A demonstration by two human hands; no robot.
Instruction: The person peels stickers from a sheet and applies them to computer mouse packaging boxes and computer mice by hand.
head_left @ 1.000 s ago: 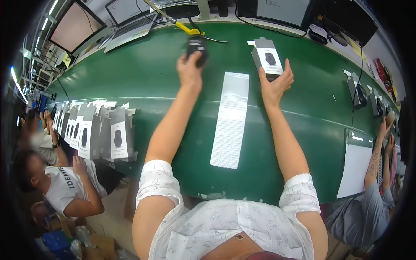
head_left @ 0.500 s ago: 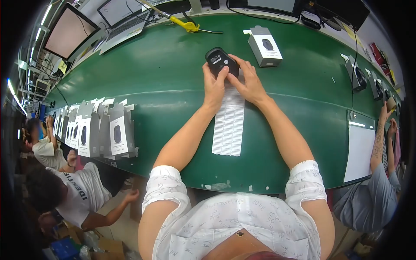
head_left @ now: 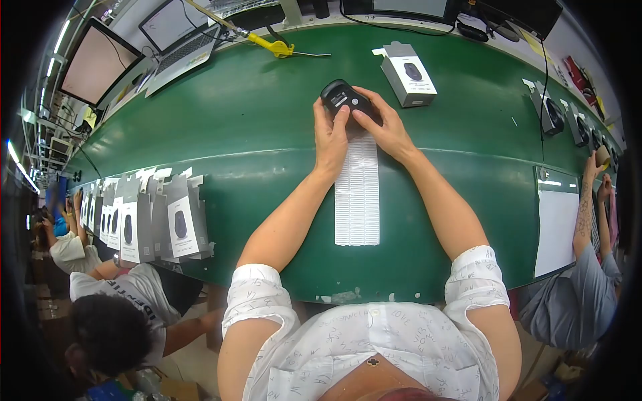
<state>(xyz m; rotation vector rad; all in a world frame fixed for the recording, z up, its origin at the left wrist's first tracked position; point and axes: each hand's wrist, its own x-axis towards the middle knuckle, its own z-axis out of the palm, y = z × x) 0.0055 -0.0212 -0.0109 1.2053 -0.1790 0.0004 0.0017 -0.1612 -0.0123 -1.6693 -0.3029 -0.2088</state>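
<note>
over label sheet (head_left: 357,200) | left hand (head_left: 330,139) curled round black mouse (head_left: 353,100) | right hand (head_left: 390,131) gripping its other side

Extends left forearm (head_left: 287,224) and right forearm (head_left: 447,204) forward, converging from widely spaced elbows; holds left hand (head_left: 331,135) and right hand (head_left: 388,130) close together, with thumbs (head_left: 342,117) uppermost, just apart, and fingers (head_left: 376,98) outside them.

A black computer mouse (head_left: 350,100) is held with its underside facing up, showing a small pale printed label and a round light spot. It slants toward far left, over a white label sheet's (head_left: 357,200) far end.
</note>
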